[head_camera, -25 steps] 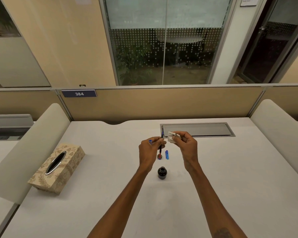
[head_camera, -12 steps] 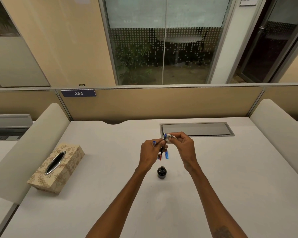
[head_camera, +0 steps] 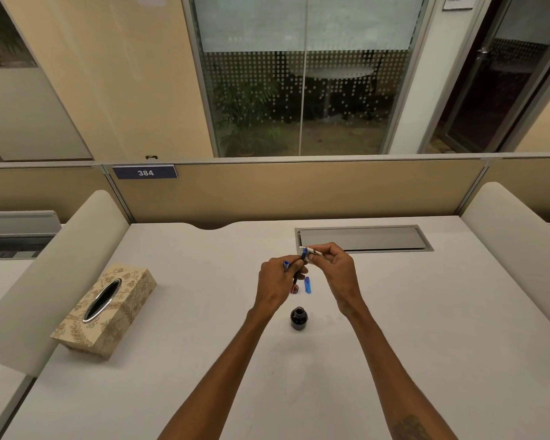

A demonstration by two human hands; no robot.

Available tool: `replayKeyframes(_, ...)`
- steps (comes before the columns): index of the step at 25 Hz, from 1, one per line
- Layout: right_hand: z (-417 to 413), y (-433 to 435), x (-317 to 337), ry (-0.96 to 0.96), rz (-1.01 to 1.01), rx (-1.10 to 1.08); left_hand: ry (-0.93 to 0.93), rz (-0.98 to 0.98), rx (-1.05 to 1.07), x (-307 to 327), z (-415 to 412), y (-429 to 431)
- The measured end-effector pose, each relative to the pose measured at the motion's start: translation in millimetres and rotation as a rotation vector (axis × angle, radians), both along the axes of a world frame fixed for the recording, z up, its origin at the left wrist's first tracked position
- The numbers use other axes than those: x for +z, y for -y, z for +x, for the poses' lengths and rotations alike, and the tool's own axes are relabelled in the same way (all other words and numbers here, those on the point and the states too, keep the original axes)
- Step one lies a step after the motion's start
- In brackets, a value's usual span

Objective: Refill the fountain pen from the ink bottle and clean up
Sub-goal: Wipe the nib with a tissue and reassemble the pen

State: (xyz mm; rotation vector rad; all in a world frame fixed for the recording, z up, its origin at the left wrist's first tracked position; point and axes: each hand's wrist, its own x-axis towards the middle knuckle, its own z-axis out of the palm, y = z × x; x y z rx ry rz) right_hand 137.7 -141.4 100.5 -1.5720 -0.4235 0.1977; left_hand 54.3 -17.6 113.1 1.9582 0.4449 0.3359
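Hands meet above the white tabletop [head_camera: 204, 328], both of yours raised and almost touching at the fingertips. Your left hand [head_camera: 277, 285] curls its fingers round the fountain pen [head_camera: 304, 255], pinching it so that a blue end points up and toward your right hand. Another bit of blue shows at the outer side of the left knuckles, and a thin dark length runs down below the left fingers. Your right hand [head_camera: 338, 274] pinches a small folded white tissue [head_camera: 311, 250] between thumb and fingers, and the tissue touches the pen's blue end. Whether it wraps the tip or only lies against it, you cannot tell.

Below the gap between your hands, on the tabletop, lies a short blue pen part [head_camera: 307, 285]. Just to its left is a small red and dark thing [head_camera: 293, 289], too small to name. Nearer to you, between your two wrists, stands the ink bottle [head_camera: 298, 318], upright and dark, its mouth apparently uncovered. Well off to the left of your left hand sits a patterned tissue box [head_camera: 105, 312] with an oval opening on top. Just beyond your right hand a grey cable hatch [head_camera: 362, 239] is set into the tabletop. Farther back, beyond and left of your left hand, a blue plate [head_camera: 145, 172] on the partition reads 384.
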Motion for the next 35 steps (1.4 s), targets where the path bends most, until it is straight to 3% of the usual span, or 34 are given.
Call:
replayKeyframes(15, -7.2, 0.0, 5.2, 0.044, 0.010, -0.071, 0.028, 0.060, 0.153, 13.0, -0.2, 7.1)
replayKeyframes(27, -10.5, 4.9, 11.5, 0.379, -0.130, -0.102, 0.005, 0.205, 0.198, 10.8, 2.7, 8.1)
replayKeyframes(29, -9.2, 8.4, 16.5, 0.300, -0.042, -0.057, 0.007, 0.175, 0.225, 9.8, 1.6, 7.0)
replayKeyframes(31, -8.7, 11.6, 23.0, 0.049, 0.154, -0.034, 0.036, 0.060, 0.259, 8.1, 0.1, 4.1)
replayKeyframes(35, -6.0, 16.9, 24.8, -0.240, 0.420, 0.004, 0.113, -0.380, 0.290, 5.1, -2.1, 1.6)
